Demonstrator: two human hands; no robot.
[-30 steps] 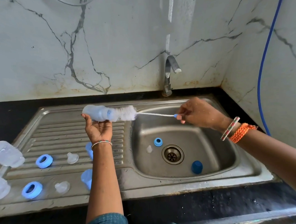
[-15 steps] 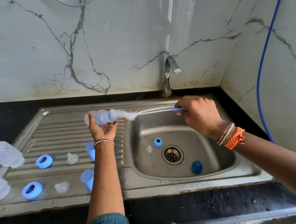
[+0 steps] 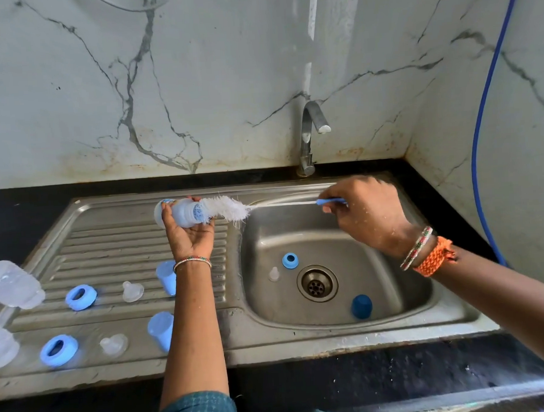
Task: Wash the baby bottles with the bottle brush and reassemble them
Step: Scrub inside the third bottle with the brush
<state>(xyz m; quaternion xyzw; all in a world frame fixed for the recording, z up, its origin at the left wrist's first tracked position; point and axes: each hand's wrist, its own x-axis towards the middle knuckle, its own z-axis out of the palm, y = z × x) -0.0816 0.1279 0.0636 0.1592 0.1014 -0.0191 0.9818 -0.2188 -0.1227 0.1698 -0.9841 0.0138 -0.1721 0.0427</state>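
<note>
My left hand (image 3: 188, 230) grips a pale baby bottle (image 3: 183, 213) held sideways over the drainboard, mouth to the right. White bristles of the bottle brush (image 3: 225, 208) stick out of the mouth, partly inside. My right hand (image 3: 367, 212) pinches the brush's blue handle over the basin. Two more clear bottles (image 3: 11, 284) lie at the far left. On the drainboard lie two blue rings (image 3: 80, 297), two clear teats (image 3: 132, 291) and two blue caps (image 3: 160, 329). In the basin sit a blue ring (image 3: 290, 261), a teat (image 3: 273, 274) and a dark blue cap (image 3: 361, 306).
The steel sink (image 3: 443, 319) is set in a black counter, its drain (image 3: 317, 283) in the basin's middle. A tap (image 3: 311, 134) stands behind the basin with no water running. A blue hose (image 3: 481, 132) hangs along the right wall.
My right hand has pushed the brush into the bottle and drawn it partly back out, ending a little higher. The bottle stayed in my left hand, slightly shifted.
</note>
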